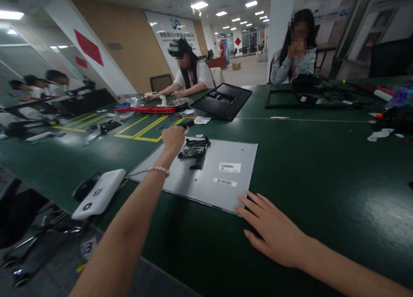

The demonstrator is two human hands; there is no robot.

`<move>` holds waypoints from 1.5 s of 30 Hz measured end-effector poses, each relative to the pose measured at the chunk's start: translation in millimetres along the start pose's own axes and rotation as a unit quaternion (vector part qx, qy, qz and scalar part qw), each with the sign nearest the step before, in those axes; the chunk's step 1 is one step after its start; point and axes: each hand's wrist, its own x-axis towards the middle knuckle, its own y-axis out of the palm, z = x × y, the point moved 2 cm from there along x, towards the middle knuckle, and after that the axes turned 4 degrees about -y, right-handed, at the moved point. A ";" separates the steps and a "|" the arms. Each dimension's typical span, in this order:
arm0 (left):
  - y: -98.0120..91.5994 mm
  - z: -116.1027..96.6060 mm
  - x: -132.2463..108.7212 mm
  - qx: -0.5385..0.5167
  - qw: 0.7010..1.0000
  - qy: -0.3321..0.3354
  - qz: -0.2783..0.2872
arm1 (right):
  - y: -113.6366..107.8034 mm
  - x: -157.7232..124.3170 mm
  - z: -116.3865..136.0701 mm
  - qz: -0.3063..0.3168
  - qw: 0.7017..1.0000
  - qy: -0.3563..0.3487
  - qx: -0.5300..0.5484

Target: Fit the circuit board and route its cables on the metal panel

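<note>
A flat silver panel [216, 176], like the metal back of a display, lies on the green table with two white labels facing up. On its far left part sits a black bracket with a green circuit board [193, 149]. My left hand [173, 140] is closed just beside that bracket, above the panel's far edge. A dark object shows at its knuckles, but what the fingers hold is hidden. My right hand [271, 228] is open and palm down, fingers spread, its fingertips at the panel's near right corner.
Beyond the panel lie a black plastic casing [224, 100], a red tray [151, 110] and a black frame [274, 100] near cables. A white power bank [100, 194] stands at the left table edge. Two people [193, 71] sit across the table.
</note>
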 end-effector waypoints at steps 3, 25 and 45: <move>8.7 -35.1 3.9 -0.011 0.999 0.036 -0.039 | 1.0 1.6 -0.1 -0.004 1.000 -0.006 -0.010; 54.2 -29.2 21.3 -0.109 0.987 0.101 0.060 | 9.8 12.5 -6.2 0.019 1.000 0.017 0.016; 55.6 -25.6 12.2 -0.144 0.988 0.003 0.053 | 6.6 10.0 0.3 0.009 1.000 0.017 -0.008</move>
